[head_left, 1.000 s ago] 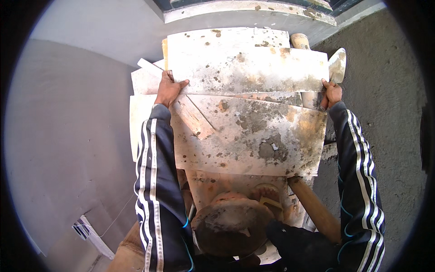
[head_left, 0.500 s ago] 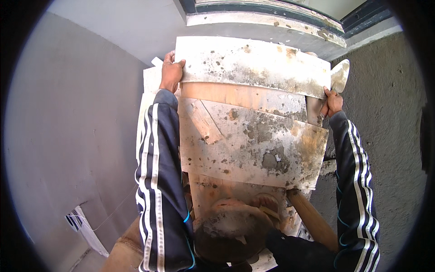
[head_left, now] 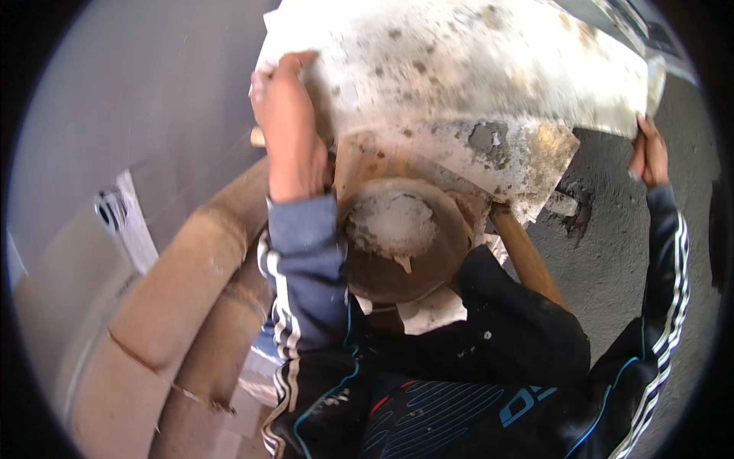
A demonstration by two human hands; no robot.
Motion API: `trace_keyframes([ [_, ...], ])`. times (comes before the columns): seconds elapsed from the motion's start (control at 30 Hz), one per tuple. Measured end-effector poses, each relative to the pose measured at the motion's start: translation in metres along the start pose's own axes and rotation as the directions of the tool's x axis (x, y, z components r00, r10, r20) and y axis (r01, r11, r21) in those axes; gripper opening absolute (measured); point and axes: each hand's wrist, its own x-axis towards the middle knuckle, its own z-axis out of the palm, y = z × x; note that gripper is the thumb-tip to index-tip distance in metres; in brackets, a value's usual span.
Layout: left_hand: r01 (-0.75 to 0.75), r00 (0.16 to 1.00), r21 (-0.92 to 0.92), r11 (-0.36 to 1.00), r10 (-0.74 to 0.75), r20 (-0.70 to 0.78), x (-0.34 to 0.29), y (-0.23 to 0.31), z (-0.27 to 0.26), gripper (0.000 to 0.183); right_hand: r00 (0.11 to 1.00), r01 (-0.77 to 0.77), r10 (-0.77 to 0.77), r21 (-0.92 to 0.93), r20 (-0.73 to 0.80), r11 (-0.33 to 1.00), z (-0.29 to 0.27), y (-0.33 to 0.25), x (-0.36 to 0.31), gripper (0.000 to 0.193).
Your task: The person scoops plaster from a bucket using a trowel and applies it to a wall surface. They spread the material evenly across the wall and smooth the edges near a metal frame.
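Observation:
A long white board [head_left: 451, 73], blotched with dark and brown stains, is held up in front of me by its two ends. My left hand [head_left: 287, 115] is closed on its left end, thumb on the upper face. At the lower right corner, my right hand [head_left: 651, 153] pinches the edge. Underneath lies a second stained board [head_left: 527, 157], partly covered by the held one. Nearer to me, a round dark pan [head_left: 375, 279] has grey powdery material [head_left: 394, 222] in it.
Thick brown tube-like shapes [head_left: 168, 306] stand at the left. A wooden pole [head_left: 527, 256] slants beside the pan. At the right is a rough grey surface [head_left: 604, 229]; a pale rounded piece [head_left: 656, 84] shows past the board's right end. A grey wall [head_left: 176, 92] rises on the left.
The view has shifted down and closer. The held board has come nearer to me and now covers much of the board under it. Both hands keep their hold on its ends.

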Motion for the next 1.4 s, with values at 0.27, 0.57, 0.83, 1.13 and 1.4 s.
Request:
trace_keyframes([
  [0.27,0.178,0.983,-0.118,0.977,-0.17,0.075,-0.173,-0.076,-0.124,0.049,0.996,0.005,0.011,0.179,-0.088,0.984,-0.015,0.008,-0.075,0.065],
  [0.57,0.419,0.904,-0.472,0.775,-0.402,0.143,-0.201,-0.161,-0.173,0.026,0.849,0.482,-0.523,0.297,0.076,0.825,0.012,-0.104,-0.119,0.049],
  [0.83,0.476,0.861,-0.601,0.642,-0.48,0.169,-0.207,-0.145,-0.184,0.038,0.895,0.055,-0.414,0.882,0.165,0.469,0.059,-0.13,-0.126,0.049],
  [1.13,0.323,0.916,-0.007,0.947,-0.31,0.255,-0.207,-0.096,-0.15,0.03,0.98,0.178,-0.132,0.363,-0.147,0.915,0.034,-0.063,-0.045,0.053],
  [1.4,-0.153,0.882,0.051,0.987,0.113,0.457,-0.075,-0.042,-0.019,0.051,0.976,-0.05,0.139,0.454,-0.165,0.89,-0.011,0.054,-0.027,0.063],
])
